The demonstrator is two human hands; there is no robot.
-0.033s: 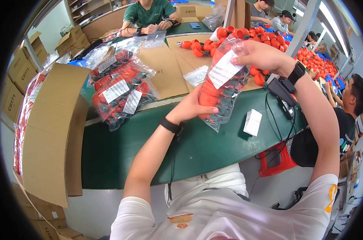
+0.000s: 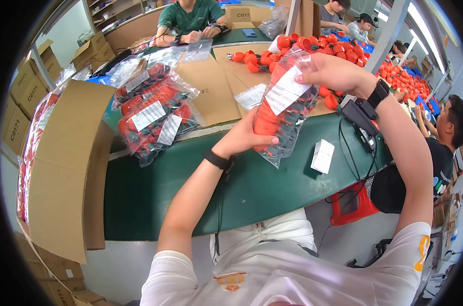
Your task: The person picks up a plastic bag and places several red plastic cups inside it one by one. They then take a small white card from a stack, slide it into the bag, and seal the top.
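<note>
Between my two hands is a clear plastic bag [image 2: 273,124] full of red cup-shaped parts with dark stems, tilted above the green table [image 2: 190,199]. My left hand [image 2: 247,136] grips its lower left side, thumb across the front. At the bag's upper end my right hand [image 2: 333,72] is closed on it, the thumb on a white printed label [image 2: 285,91]; its other fingers are hidden behind. A small stack of white paper slips [image 2: 322,156] lies on the table, right of the bag. Behind the held bag is a flat empty clear bag [image 2: 250,97].
Several filled, labelled bags [image 2: 157,115] lie to the left, beside an open cardboard box [image 2: 63,168]. Loose red cups [image 2: 338,47] are heaped at the far right. A black device with cables [image 2: 361,125] sits at the table's right edge. Co-workers [image 2: 193,20] sit across and to the right.
</note>
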